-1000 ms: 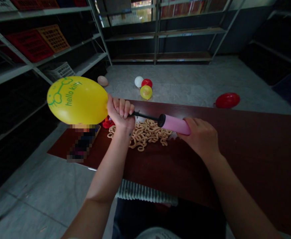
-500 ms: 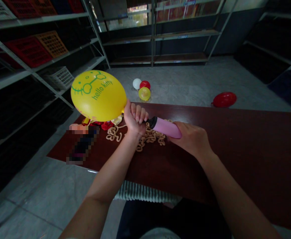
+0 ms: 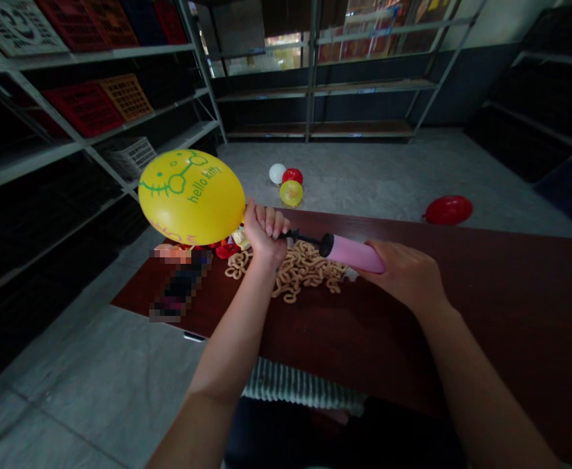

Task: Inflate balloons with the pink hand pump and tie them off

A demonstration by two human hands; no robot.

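Yellow balloon (image 3: 193, 197) is up over the desk's (image 3: 486, 312) far left corner in the head view, your left hand (image 3: 267, 231) clenched round its neck and the pump's (image 3: 358, 253) black end. Your right hand's (image 3: 406, 270) wrapped around the pink barrel, black rod (image 3: 309, 240) showing between. Under that, toward the far edge, you've got tan curly pieces (image 3: 305, 270) heaped up.

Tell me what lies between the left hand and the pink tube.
In the head view, a thin black rod spans from the left hand to the black cap of the pink tube; beige curls lie on the table below.
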